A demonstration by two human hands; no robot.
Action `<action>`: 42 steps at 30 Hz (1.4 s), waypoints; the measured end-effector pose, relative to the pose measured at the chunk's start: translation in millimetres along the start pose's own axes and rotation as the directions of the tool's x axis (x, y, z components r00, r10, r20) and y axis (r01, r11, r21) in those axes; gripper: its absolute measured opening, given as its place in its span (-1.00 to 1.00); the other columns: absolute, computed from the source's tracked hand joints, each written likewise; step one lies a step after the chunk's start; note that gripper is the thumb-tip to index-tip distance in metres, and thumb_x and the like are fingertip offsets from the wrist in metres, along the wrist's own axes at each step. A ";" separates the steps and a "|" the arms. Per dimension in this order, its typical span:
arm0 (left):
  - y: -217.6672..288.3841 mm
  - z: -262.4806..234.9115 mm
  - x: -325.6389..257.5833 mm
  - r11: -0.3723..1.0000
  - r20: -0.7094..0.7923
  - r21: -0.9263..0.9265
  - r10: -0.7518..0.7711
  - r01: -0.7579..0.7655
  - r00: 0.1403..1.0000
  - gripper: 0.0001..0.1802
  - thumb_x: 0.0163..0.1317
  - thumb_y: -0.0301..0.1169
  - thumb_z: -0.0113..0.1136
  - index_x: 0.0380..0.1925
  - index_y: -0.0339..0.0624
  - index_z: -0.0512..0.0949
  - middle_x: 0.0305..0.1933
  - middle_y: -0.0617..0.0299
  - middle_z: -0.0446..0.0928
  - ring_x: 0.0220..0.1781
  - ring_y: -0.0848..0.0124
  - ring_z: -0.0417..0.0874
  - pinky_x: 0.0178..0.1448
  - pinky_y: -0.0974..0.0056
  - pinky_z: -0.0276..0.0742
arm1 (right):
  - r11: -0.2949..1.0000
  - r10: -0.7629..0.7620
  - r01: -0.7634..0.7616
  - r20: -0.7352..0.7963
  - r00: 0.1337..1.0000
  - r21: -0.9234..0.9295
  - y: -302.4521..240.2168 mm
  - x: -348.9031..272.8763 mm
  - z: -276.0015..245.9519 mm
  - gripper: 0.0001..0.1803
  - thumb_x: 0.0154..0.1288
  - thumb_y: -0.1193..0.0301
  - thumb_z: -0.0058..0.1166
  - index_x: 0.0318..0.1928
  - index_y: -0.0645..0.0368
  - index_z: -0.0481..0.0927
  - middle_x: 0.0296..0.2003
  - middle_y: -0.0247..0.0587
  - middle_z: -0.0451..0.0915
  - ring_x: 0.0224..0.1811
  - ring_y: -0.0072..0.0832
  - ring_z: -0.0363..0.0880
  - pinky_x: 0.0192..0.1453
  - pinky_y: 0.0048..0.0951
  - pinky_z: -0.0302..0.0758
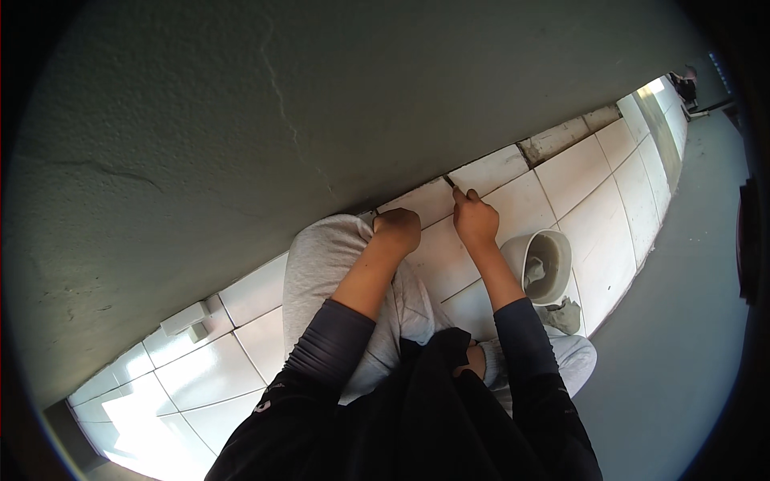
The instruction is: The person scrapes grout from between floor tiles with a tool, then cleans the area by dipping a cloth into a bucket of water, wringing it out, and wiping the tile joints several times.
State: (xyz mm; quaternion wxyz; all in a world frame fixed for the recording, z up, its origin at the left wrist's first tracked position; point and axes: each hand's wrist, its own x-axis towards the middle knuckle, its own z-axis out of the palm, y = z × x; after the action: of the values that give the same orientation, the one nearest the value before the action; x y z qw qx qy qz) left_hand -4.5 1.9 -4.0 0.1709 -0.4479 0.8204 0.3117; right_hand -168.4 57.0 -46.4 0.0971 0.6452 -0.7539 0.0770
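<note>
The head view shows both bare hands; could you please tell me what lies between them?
Only pale tiling lies between the left hand and right hand, as the head view shows.

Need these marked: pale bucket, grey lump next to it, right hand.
Pale bucket (516, 252): head view, outer wall, left side.
Grey lump (564, 317): head view, middle of its visible surface.
Right hand (477, 218): head view, back of the hand.
</note>
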 end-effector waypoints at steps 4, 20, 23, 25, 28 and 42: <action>-5.0 2.5 1.1 0.999 -0.009 -0.033 0.002 -0.002 1.000 -0.77 -0.02 -0.50 0.03 -0.36 -0.30 0.61 -0.22 -0.09 0.59 -0.12 0.07 0.63 -0.10 0.10 0.57 | 0.995 -0.103 0.103 0.005 0.995 0.013 -10.8 -5.7 -2.9 -0.72 0.05 0.45 -0.03 -0.19 0.02 0.59 -0.48 -0.23 0.53 -0.67 -0.30 0.53 -0.63 -0.31 0.47; -0.9 -5.2 -5.9 0.999 0.048 0.015 -0.029 0.029 0.998 -0.75 -0.01 -0.49 0.05 -0.32 -0.27 0.62 -0.19 -0.07 0.59 -0.09 0.13 0.63 -0.07 0.14 0.56 | 0.996 0.000 -0.001 0.015 1.000 0.084 -27.0 -12.5 -3.4 -0.70 0.05 0.45 -0.03 -0.15 0.00 0.59 -0.49 -0.19 0.53 -0.67 -0.25 0.54 -0.63 -0.30 0.47; 2.0 -5.3 -4.3 0.997 0.058 0.061 -0.054 0.051 0.997 -0.75 -0.01 -0.48 0.06 -0.31 -0.26 0.62 -0.18 -0.06 0.59 -0.09 0.14 0.63 -0.07 0.14 0.55 | 0.998 0.037 -0.037 -0.008 0.999 0.060 -34.2 -14.4 2.2 -0.69 0.06 0.45 -0.03 -0.14 0.02 0.59 -0.49 -0.19 0.52 -0.68 -0.26 0.53 -0.63 -0.30 0.46; 2.0 -4.3 -2.9 0.999 0.046 0.023 -0.038 0.037 0.998 -0.76 0.01 -0.47 0.06 -0.31 -0.26 0.62 -0.17 -0.06 0.59 -0.09 0.15 0.63 -0.07 0.14 0.55 | 0.999 -0.033 0.033 -0.001 0.999 0.035 -37.5 -18.5 0.9 -0.69 0.05 0.44 -0.01 -0.13 0.02 0.59 -0.48 -0.19 0.53 -0.68 -0.26 0.52 -0.63 -0.31 0.46; 0.2 -3.3 -3.2 0.997 0.065 0.063 -0.048 0.044 0.997 -0.75 0.02 -0.47 0.05 -0.31 -0.25 0.62 -0.17 -0.05 0.60 -0.09 0.15 0.63 -0.08 0.14 0.56 | 0.996 0.034 -0.036 0.026 0.999 0.079 -13.4 -10.7 -3.4 -0.70 0.07 0.46 -0.02 -0.14 0.01 0.59 -0.48 -0.21 0.52 -0.68 -0.27 0.53 -0.63 -0.31 0.46; 0.0 -1.0 -1.5 0.999 0.038 0.031 -0.022 0.020 0.999 -0.75 -0.01 -0.48 0.04 -0.33 -0.25 0.63 -0.19 -0.04 0.60 -0.10 0.13 0.64 -0.09 0.13 0.56 | 0.991 -0.106 0.103 0.026 0.994 0.087 -34.6 -14.9 -3.6 -0.69 0.03 0.47 -0.04 -0.17 0.01 0.59 -0.48 -0.19 0.52 -0.67 -0.27 0.53 -0.63 -0.30 0.46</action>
State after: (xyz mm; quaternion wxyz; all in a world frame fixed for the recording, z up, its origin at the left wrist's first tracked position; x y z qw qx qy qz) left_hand -3.7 2.2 -2.4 0.1968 -0.4478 0.8168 0.3060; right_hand -131.9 66.8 -46.9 0.0619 0.6885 -0.7164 0.0941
